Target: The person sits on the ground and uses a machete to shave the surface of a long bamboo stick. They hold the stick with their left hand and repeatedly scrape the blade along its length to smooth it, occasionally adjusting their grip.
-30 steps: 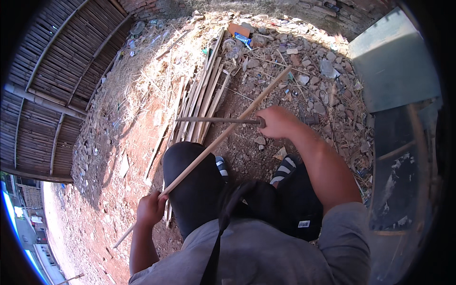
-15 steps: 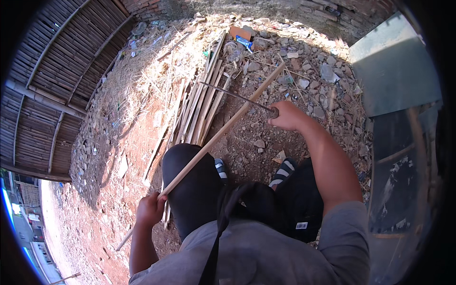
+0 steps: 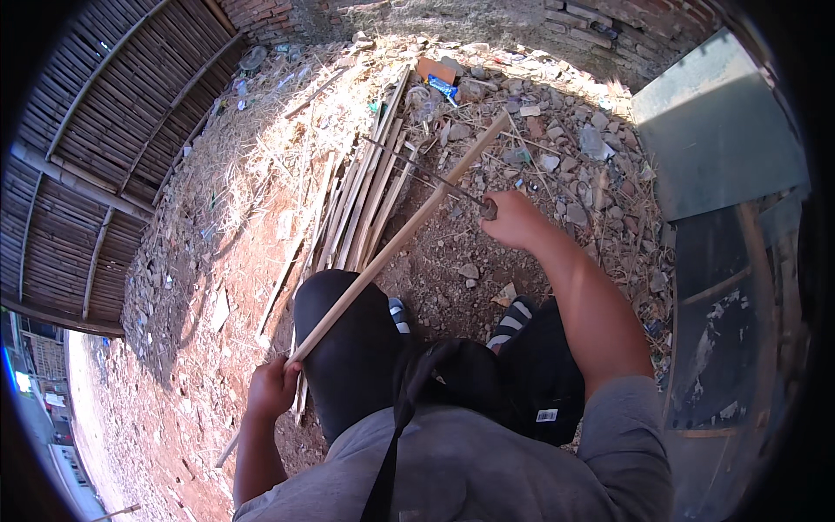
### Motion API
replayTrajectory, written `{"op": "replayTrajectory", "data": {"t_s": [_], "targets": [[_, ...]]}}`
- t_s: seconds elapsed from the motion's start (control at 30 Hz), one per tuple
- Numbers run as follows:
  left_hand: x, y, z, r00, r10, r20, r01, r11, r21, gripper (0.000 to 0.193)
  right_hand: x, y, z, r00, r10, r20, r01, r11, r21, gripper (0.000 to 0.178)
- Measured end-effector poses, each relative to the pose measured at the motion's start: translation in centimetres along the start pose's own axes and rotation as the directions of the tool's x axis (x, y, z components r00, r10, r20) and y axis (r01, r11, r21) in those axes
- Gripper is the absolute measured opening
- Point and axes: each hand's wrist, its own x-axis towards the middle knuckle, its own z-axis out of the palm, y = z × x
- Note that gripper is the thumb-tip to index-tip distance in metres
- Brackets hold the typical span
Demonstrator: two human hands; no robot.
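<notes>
A long pale bamboo strip (image 3: 404,233) slants across my left thigh, its far end raised toward the rubble. My left hand (image 3: 273,385) is closed around it near its lower end, which sticks out behind the hand. In my right hand (image 3: 511,219) is the handle of a long knife with a thin, dark blade (image 3: 413,165). The blade crosses the strip near its far end and points to the left. Whether its edge bites into the strip I cannot tell. Beyond my left knee lies a pile of similar split strips (image 3: 365,191).
Stones and litter cover the ground (image 3: 600,165) ahead, with a blue wrapper (image 3: 443,88) among them. A woven bamboo wall (image 3: 78,113) stands on the left, a brick wall (image 3: 487,39) at the back. Grey-green sheets (image 3: 718,130) lean at the right. My sandalled feet (image 3: 513,320) are below.
My right hand and the knife have shifted slightly left and nearer to me along the strip. My left hand keeps its hold, and the whole view has drifted a little.
</notes>
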Motion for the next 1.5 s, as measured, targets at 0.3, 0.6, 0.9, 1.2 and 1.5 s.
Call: {"op": "replayTrajectory", "data": {"t_s": [0.3, 0.6, 0.9, 1.2, 1.5], "targets": [[0.4, 0.3, -0.1, 0.999, 0.001, -0.050, 0.003, 0.996, 0.092, 0.039, 0.4, 0.8, -0.9, 0.993, 0.054, 0.104, -0.042, 0.992, -0.116, 0.023], [-0.1, 0.2, 0.6, 0.995, 0.043, -0.087, -0.035, 0.996, 0.086, 0.034, -0.7, -1.9, -0.4, 0.992, -0.042, 0.121, 0.067, 0.977, -0.204, 0.028], [0.1, 0.9, -1.1, 0.999, 0.030, -0.038, -0.026, 0.994, 0.106, 0.031, -2.1, -4.2, -0.1, 0.992, -0.071, 0.106, 0.093, 0.969, -0.230, 0.028], [0.4, 1.2, -0.7, 0.999, -0.014, -0.051, 0.017, 0.998, 0.062, 0.031, -0.4, 0.4, -1.6, 0.990, 0.134, -0.037, -0.134, 0.991, 0.009, 0.021], [-0.5, 1.7, 0.2, 0.987, -0.061, -0.150, 0.103, 0.951, 0.293, 0.031, 0.1, 2.7, -0.8, 0.995, 0.094, -0.027, -0.095, 0.994, -0.049, 0.021]]}}
